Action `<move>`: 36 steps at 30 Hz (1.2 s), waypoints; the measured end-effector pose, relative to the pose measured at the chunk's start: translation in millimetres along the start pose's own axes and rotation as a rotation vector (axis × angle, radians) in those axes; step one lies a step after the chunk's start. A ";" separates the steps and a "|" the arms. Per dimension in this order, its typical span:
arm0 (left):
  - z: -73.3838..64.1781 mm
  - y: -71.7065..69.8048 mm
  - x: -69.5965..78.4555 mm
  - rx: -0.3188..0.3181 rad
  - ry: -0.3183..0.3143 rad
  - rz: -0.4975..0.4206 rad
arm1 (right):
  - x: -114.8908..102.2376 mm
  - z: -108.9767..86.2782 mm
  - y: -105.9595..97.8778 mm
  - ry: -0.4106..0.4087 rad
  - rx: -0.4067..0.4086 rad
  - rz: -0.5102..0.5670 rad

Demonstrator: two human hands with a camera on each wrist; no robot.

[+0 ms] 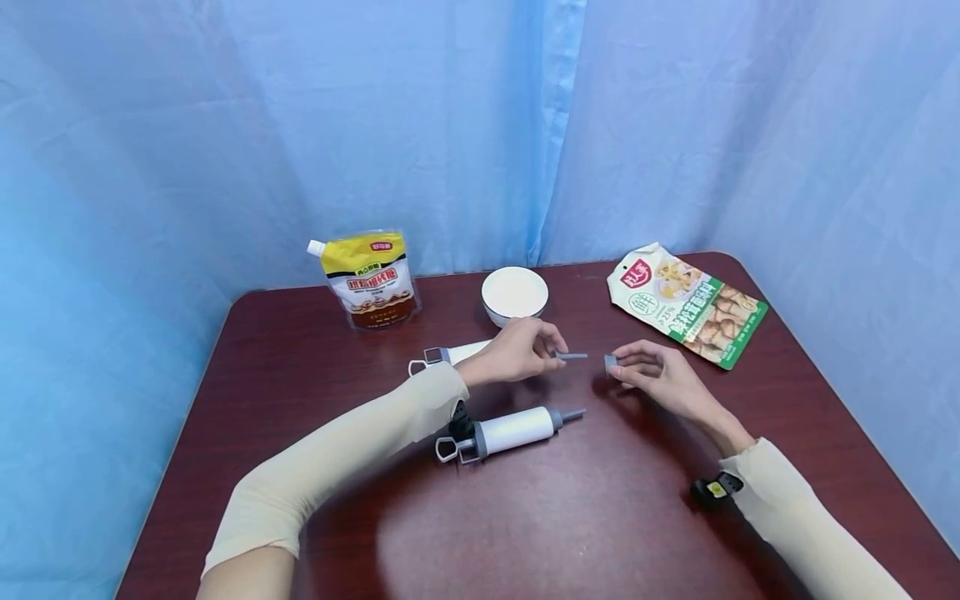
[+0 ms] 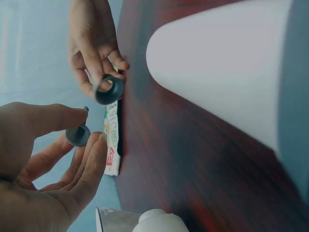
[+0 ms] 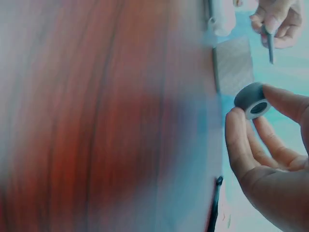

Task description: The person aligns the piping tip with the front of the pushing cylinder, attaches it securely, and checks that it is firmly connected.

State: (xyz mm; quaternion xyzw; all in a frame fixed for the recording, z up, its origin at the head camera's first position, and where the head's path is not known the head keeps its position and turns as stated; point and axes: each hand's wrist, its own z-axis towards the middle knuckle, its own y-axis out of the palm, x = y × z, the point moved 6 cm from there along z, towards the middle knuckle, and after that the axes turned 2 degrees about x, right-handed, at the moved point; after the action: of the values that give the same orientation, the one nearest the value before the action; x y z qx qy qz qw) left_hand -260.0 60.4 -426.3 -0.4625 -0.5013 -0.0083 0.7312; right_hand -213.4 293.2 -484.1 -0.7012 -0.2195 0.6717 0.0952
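Observation:
My left hand (image 1: 517, 350) pinches a small grey nozzle (image 1: 574, 356) between thumb and fingers, its thin tip pointing right. Opposite it, my right hand (image 1: 663, 382) holds a grey ring-shaped cap (image 3: 247, 98) by its edge with thumb and fingertips. The nozzle and the cap are apart, a short gap between them above the table. Below the left forearm lies a white syringe-like tube (image 1: 517, 428) with a grey nozzle and a looped plunger handle. A second white tube (image 1: 467, 352) lies farther back, its front end hidden behind my left hand.
A white bowl (image 1: 497, 315) with white contents stands behind the left hand. To its left is a spouted yellow-and-white pouch (image 1: 372, 283). A green-and-white food packet (image 1: 686, 304) lies at the right back of the dark red table (image 1: 570, 525). Blue curtains (image 1: 420, 125) hang around the table.

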 end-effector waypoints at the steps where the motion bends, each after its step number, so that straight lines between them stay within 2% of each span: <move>1: -1.8 -0.6 0.2 0.000 -0.003 -0.005 | -2.0 -0.8 1.9 -0.025 -0.002 0.028; 6: -10.4 -3.0 1.2 0.000 -0.014 -0.032 | -16.7 -6.0 11.8 -0.140 -0.013 0.104; 10: -18.3 -2.6 4.7 0.004 0.003 -0.045 | -25.8 -10.1 19.8 -0.167 -0.034 0.135; 17: -31.1 0.0 14.8 -0.011 0.053 -0.077 | -33.6 -15.4 33.4 -0.172 -0.077 0.199; 31: -48.6 2.4 23.2 0.009 0.092 -0.113 | -42.8 -20.2 56.3 -0.145 -0.109 0.223; 36: -50.5 4.5 22.3 0.018 0.081 -0.114 | -45.8 -19.9 60.6 -0.152 -0.110 0.216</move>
State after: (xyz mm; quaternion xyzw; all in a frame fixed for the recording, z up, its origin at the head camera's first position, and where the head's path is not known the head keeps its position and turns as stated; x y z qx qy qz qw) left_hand -210.1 38.5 -416.3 -0.4260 -0.4970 -0.0641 0.7533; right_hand -183.0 222.8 -467.2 -0.6718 -0.1857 0.7163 -0.0331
